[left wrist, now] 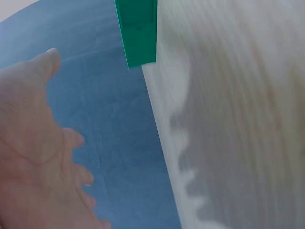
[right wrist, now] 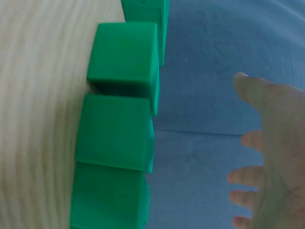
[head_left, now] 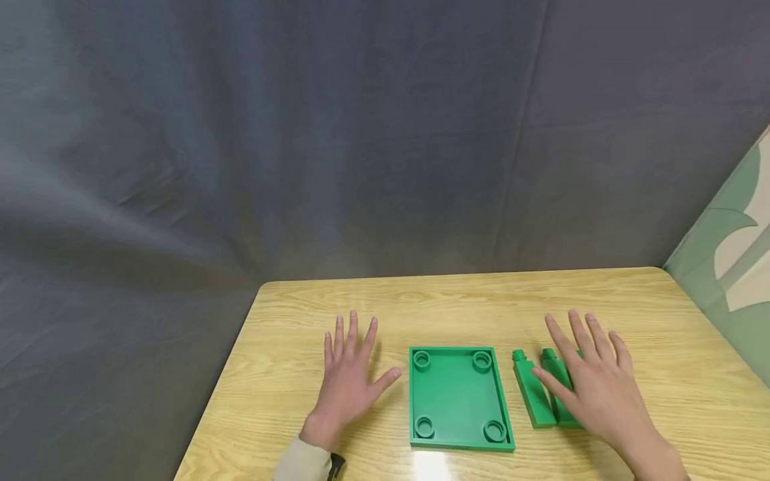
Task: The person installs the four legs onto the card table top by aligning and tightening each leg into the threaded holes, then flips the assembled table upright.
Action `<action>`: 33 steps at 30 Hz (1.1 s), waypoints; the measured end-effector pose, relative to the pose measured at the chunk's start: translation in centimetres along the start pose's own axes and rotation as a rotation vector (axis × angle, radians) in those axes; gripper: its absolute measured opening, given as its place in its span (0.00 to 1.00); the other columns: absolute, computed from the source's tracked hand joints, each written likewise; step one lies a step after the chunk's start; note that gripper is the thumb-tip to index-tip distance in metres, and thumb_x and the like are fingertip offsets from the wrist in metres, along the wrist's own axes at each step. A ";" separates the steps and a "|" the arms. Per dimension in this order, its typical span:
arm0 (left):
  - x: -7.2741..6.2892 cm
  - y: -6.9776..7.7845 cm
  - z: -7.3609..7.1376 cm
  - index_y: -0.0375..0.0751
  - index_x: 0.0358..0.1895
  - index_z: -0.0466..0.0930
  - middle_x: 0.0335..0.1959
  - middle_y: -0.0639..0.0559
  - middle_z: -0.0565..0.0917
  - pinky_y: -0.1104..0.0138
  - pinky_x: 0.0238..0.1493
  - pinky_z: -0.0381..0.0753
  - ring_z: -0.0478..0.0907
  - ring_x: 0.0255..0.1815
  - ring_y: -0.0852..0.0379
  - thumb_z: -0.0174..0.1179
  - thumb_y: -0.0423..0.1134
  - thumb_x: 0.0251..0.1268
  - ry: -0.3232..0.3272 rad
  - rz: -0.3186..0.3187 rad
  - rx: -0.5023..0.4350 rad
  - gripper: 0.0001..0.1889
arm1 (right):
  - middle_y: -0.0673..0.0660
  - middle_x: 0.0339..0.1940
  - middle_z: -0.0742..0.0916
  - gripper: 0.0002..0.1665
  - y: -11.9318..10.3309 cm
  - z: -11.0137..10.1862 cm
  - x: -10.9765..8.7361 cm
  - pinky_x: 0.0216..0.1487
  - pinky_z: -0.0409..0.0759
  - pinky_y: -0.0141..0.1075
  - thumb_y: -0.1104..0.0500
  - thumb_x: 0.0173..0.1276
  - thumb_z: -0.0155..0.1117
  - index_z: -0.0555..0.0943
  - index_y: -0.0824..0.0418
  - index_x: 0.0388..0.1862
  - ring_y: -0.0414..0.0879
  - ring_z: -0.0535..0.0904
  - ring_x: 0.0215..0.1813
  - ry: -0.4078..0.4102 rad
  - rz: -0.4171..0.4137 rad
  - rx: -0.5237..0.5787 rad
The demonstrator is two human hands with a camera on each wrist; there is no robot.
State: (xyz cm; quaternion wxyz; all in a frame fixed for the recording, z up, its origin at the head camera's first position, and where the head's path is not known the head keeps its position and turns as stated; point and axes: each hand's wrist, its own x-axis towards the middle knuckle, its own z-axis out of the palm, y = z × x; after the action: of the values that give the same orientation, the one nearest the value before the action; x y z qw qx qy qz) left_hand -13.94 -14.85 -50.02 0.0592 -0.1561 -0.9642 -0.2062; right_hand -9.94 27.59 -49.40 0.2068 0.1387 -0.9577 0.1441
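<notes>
A square green panel (head_left: 454, 397) with a raised rim and a round socket in each corner lies on the table. My left hand (head_left: 349, 384) hovers to the left of it, fingers straight and spread, holding nothing. On the other side, my right hand (head_left: 601, 394) is spread above a row of green posts (head_left: 534, 394) and partly covers them. Each visible post has a narrower round end pointing away from me. The right wrist view shows the square near ends of three posts (right wrist: 113, 131), lying side by side and apart from that palm.
The light wood table (head_left: 289, 334) has rounded far corners. Behind it and to the left hangs a dark grey-blue cloth (head_left: 385, 147). A green and white patterned surface (head_left: 740, 267) borders the right side. A dark band (head_left: 336, 465) shows at my left wrist.
</notes>
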 end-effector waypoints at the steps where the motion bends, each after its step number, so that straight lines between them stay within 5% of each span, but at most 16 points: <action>1: -0.3 0.1 0.1 0.53 0.94 0.46 0.93 0.35 0.37 0.28 0.87 0.33 0.28 0.92 0.28 0.59 0.69 0.79 0.002 -0.001 -0.024 0.52 | 0.77 0.85 0.67 0.55 -0.1 0.0 0.0 0.87 0.44 0.73 0.35 0.77 0.71 0.59 0.52 0.94 0.76 0.56 0.88 0.012 -0.006 0.007; 6: -1.9 1.2 0.9 0.50 0.94 0.40 0.93 0.37 0.31 0.27 0.87 0.34 0.25 0.92 0.30 0.63 0.64 0.80 -0.004 -0.022 -0.157 0.54 | 0.75 0.80 0.74 0.52 -0.3 0.3 -0.4 0.85 0.51 0.72 0.36 0.79 0.71 0.63 0.54 0.92 0.77 0.65 0.80 0.081 -0.034 0.050; 12: -2.9 2.5 1.8 0.51 0.94 0.36 0.93 0.41 0.30 0.30 0.88 0.35 0.26 0.93 0.33 0.64 0.59 0.81 0.002 0.020 -0.247 0.55 | 0.72 0.71 0.82 0.49 -1.0 0.5 -1.1 0.79 0.61 0.71 0.24 0.85 0.49 0.71 0.56 0.87 0.74 0.73 0.71 0.202 -0.040 0.112; 15: -3.2 2.7 2.1 0.54 0.94 0.37 0.93 0.41 0.32 0.28 0.87 0.39 0.29 0.93 0.33 0.65 0.57 0.80 0.031 0.039 -0.282 0.54 | 0.72 0.64 0.85 0.51 -1.6 0.9 -1.0 0.69 0.68 0.73 0.21 0.84 0.44 0.78 0.59 0.82 0.73 0.77 0.66 0.277 -0.022 0.157; 19: -3.7 2.6 2.6 0.56 0.94 0.38 0.93 0.40 0.36 0.24 0.85 0.44 0.35 0.92 0.28 0.65 0.55 0.80 0.040 0.025 -0.331 0.53 | 0.72 0.58 0.88 0.53 -2.7 1.4 -1.3 0.60 0.70 0.72 0.20 0.82 0.44 0.81 0.62 0.77 0.72 0.80 0.61 0.337 0.013 0.205; 23: -4.2 2.6 2.9 0.57 0.94 0.38 0.93 0.40 0.38 0.22 0.83 0.48 0.38 0.92 0.27 0.64 0.54 0.82 0.034 0.006 -0.394 0.51 | 0.71 0.57 0.89 0.53 -3.3 1.9 -1.9 0.64 0.70 0.64 0.20 0.82 0.48 0.83 0.64 0.74 0.71 0.81 0.59 0.364 0.034 0.231; 25: -4.3 2.7 3.0 0.60 0.94 0.38 0.93 0.40 0.39 0.20 0.81 0.50 0.39 0.91 0.27 0.63 0.53 0.83 0.040 0.005 -0.426 0.50 | 0.71 0.57 0.89 0.48 -3.5 2.1 -2.4 0.66 0.68 0.61 0.24 0.83 0.54 0.84 0.63 0.74 0.71 0.80 0.60 0.368 0.053 0.256; 28: -4.5 2.8 3.4 0.62 0.94 0.40 0.94 0.41 0.41 0.16 0.76 0.54 0.42 0.91 0.26 0.61 0.51 0.84 0.050 0.007 -0.488 0.48 | 0.71 0.59 0.88 0.34 -3.9 2.4 -2.9 0.70 0.68 0.61 0.43 0.79 0.74 0.84 0.62 0.74 0.70 0.79 0.60 0.371 0.099 0.318; 31: -4.6 2.9 3.7 0.64 0.94 0.41 0.94 0.43 0.44 0.14 0.72 0.58 0.46 0.91 0.27 0.60 0.49 0.85 0.058 0.001 -0.543 0.46 | 0.72 0.61 0.87 0.38 -4.4 2.6 -3.3 0.72 0.68 0.66 0.64 0.63 0.83 0.85 0.62 0.73 0.71 0.78 0.60 0.369 0.152 0.374; 33: -4.7 2.9 4.0 0.64 0.94 0.43 0.94 0.45 0.45 0.14 0.72 0.59 0.49 0.90 0.28 0.59 0.48 0.85 0.068 -0.004 -0.571 0.45 | 0.73 0.61 0.87 0.41 -4.5 2.8 -3.5 0.70 0.69 0.69 0.69 0.57 0.84 0.85 0.63 0.72 0.73 0.78 0.61 0.365 0.176 0.391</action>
State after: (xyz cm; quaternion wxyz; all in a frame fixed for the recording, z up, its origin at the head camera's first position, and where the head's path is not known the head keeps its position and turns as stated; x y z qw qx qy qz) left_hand -8.80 -11.97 -53.38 0.0450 -0.1577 -0.8648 -0.4745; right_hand -6.41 23.23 -52.40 0.3320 0.0639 -0.8670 0.3662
